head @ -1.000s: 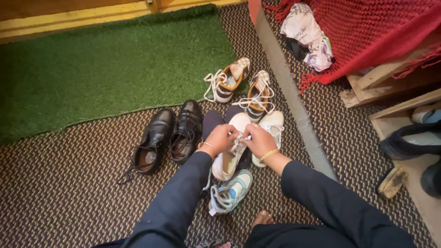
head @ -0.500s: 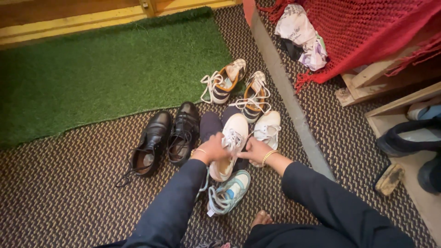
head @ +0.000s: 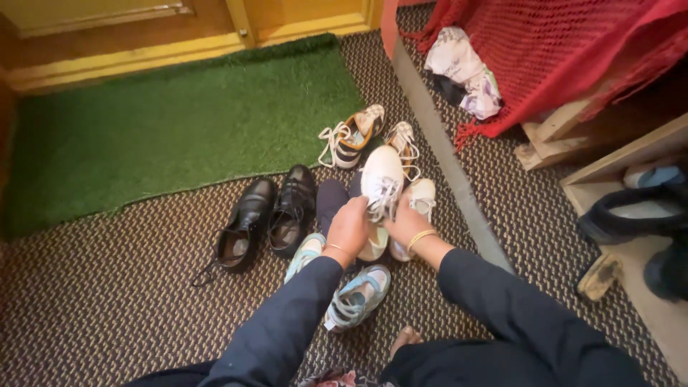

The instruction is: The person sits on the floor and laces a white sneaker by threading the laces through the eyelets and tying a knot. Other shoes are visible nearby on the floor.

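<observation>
1. Since half a second ago, the white sneaker has come up off the floor; it now sits higher in the frame, toe pointing to the upper edge, covering part of the striped pair behind it.
2. Room is tight around it: the second white sneaker lies just to its right, a dark shoe just to its left, and the grey ledge runs diagonally close on the right.
3. Open carpet lies at lower left, and the green turf mat fills the upper left up to the yellow door sill.
4. At the centre, the left hand wraps its fingers around the heel end of the raised sneaker, closed on it, wrist bent downward from a dark sleeve.
5. On the other side, the right hand, a gold bangle on its wrist, presses against the sneaker's right flank near the laces; whether its fingers pinch a lace cannot be told.
6. That sneaker is white with a rounded toe and loose white laces bunched at mid-length.
7. Black leather shoes stand left of centre; pale blue sneakers lie below the hands; striped orange-lined sneakers sit at the turf's corner.
8. A red knitted cloth hangs at upper right.
</observation>
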